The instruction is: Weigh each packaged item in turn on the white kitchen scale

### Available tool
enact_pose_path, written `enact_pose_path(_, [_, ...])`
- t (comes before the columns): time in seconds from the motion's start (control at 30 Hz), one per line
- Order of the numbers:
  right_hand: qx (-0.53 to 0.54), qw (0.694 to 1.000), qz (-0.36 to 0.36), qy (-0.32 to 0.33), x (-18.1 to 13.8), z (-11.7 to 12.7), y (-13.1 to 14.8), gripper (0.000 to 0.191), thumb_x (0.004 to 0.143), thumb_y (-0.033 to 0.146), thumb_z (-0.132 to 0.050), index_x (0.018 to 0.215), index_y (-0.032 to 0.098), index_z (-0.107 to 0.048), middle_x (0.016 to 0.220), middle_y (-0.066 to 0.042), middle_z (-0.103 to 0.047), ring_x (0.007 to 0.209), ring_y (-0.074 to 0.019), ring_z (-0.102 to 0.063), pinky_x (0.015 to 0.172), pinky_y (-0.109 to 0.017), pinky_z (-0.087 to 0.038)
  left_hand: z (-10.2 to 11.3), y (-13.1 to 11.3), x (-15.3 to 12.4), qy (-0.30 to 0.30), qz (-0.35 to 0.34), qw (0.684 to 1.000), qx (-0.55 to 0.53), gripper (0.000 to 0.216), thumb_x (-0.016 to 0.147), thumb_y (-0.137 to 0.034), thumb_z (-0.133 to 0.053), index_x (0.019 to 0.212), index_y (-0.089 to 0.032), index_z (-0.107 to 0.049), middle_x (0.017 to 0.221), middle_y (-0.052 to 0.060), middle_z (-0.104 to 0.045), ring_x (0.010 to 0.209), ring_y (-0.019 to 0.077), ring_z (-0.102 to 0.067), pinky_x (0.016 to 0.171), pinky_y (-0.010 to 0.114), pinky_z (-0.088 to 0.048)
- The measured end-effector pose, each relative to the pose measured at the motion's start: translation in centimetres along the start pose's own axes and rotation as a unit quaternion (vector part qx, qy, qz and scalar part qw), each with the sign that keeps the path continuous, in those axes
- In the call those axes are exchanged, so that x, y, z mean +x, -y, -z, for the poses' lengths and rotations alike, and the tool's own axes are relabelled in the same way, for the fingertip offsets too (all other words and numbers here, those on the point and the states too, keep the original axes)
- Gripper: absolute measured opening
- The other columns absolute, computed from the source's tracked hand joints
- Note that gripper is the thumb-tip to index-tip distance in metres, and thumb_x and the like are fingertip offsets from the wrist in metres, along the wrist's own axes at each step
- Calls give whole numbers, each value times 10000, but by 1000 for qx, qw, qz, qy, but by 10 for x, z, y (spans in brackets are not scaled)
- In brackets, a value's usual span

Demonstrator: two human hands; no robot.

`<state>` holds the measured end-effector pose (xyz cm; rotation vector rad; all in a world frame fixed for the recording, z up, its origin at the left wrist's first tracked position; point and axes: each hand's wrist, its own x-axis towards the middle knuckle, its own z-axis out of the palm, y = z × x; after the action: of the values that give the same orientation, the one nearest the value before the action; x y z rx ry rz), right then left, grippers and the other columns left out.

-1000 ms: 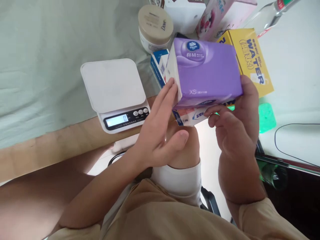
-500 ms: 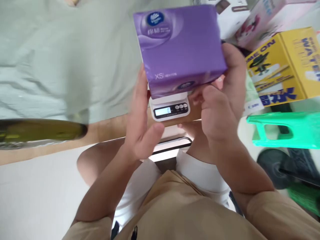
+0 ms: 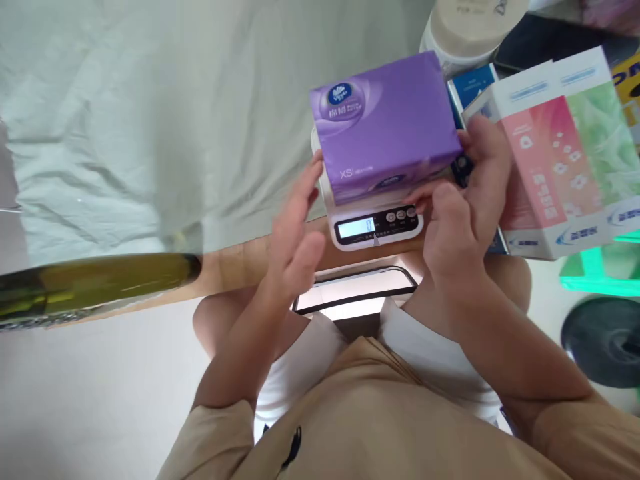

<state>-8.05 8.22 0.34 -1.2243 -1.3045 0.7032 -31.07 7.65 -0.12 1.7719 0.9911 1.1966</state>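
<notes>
A purple pack of tissues [image 3: 390, 127] is over the white digital kitchen scale [image 3: 342, 240], covering most of its platform. The lit display seems to read 0. My left hand [image 3: 295, 247] is open at the pack's left side, fingers stretched up and thumb apart, the fingertips close to its lower left edge. At the pack's lower right corner, my right hand [image 3: 463, 207] has its fingers bent around the edge, some of them hidden under or behind it.
Right of the scale are a pink and green carton [image 3: 560, 153], a blue box [image 3: 473, 83] and a white tub [image 3: 470, 33]. A dark green bottle-like object [image 3: 100, 283] lies along the table's front edge at left. A green stool [image 3: 590, 270] stands lower right.
The tissue pack has come down onto or close to the scale. My left hand has moved off the pack's side a little. The view has shifted, bringing the carton and tub into sight.
</notes>
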Motion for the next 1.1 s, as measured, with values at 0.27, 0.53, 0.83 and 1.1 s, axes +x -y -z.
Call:
enact_pose_path(0.27, [-31, 973, 185, -138, -7, -5, -11, 353, 946, 585, -520, 1194, 353, -618, 1138, -84, -480, 848, -187, -487, 440, -250, -392, 23, 13, -11, -198, -16, 977, 81, 275, 1187, -439, -410, 1189, -280, -635, 730, -91, -641, 713, 73, -706, 786, 351, -604])
enact_pose_path(0.53, [4, 977, 133, -167, -5, -9, -15, 361, 921, 608, -551, 1150, 336, -614, 1122, -51, -456, 735, -140, -432, 589, -342, -491, 36, 26, -1, -136, -6, 977, 163, 408, 1109, -622, -461, 1094, -249, -625, 1251, -9, -654, 1190, 168, -653, 912, 499, -630])
enact_pose_path(0.83, [-74, 986, 81, -124, -5, 0, -23, 561, 913, 793, -495, 1259, 354, -541, 1297, -101, -479, 1410, -343, -529, 1102, -589, -603, 21, 8, 8, -184, 33, 968, 166, 513, 1111, -643, -500, 825, -241, -640, 573, -47, -507, 502, 89, -501, 502, 347, -383])
enact_pose_path(1.1, [41, 993, 95, -51, -2, -4, -25, 500, 947, 656, -563, 1392, 438, -496, 1588, -16, -399, 1724, -328, -249, 1241, -658, -533, 22, 4, 9, -177, 22, 953, 246, 304, 1143, -517, -422, 1138, -251, -571, 1215, -52, -615, 1095, 53, -664, 804, 398, -676])
